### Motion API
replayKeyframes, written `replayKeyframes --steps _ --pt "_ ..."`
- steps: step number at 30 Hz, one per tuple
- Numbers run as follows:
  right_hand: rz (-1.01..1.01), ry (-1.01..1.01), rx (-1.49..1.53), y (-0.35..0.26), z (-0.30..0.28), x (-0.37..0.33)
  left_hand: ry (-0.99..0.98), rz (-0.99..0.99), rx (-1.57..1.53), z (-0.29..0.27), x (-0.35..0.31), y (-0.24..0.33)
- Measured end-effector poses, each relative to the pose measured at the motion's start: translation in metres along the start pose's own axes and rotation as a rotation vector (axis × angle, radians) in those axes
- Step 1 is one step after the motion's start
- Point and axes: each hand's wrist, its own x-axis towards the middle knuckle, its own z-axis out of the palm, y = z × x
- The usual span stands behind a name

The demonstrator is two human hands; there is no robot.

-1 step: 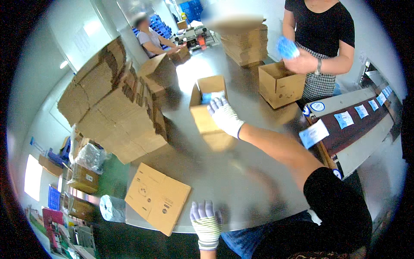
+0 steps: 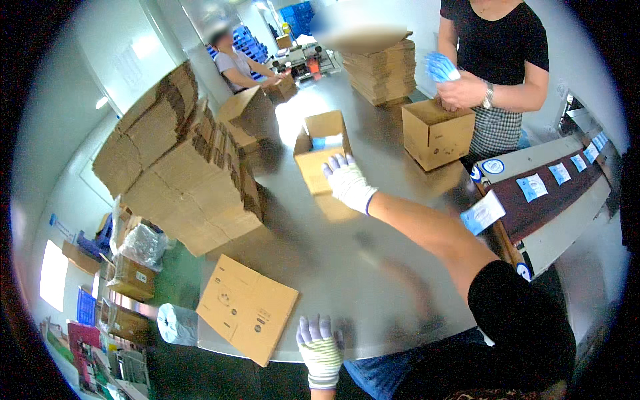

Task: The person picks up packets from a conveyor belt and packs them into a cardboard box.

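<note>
Box (image 2: 322, 155) sits open-topped mid-counter (image 2: 373, 267), a blue pack just visible inside, and the right hand (image 2: 348, 181) rests on its near wall, fingers spread flat rather than clenched, so not a real grip. I'd curl the fingers over that near rim before moving it, since steel like this lets card skid. Left hand (image 2: 320, 347) lies open and empty at the counter's near edge, beside the flat carton (image 2: 248, 308); bringing it up to the box's far side would steady things.

hands: white knit gloves, right (image 2: 347, 183), left (image 2: 321, 350) | black short sleeve | blue trousers
</note>
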Motion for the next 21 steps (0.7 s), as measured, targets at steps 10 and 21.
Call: replayKeyframes --steps 10,21 --pt "-0.335 -0.092 0.642 -0.029 0.036 -0.264 -0.341 -0.250 0.249 0.051 -0.028 -0.120" --pt "-0.142 -0.129 0.653 -0.003 -0.008 -0.295 -0.843 -0.391 0.093 0.067 0.111 -0.085"
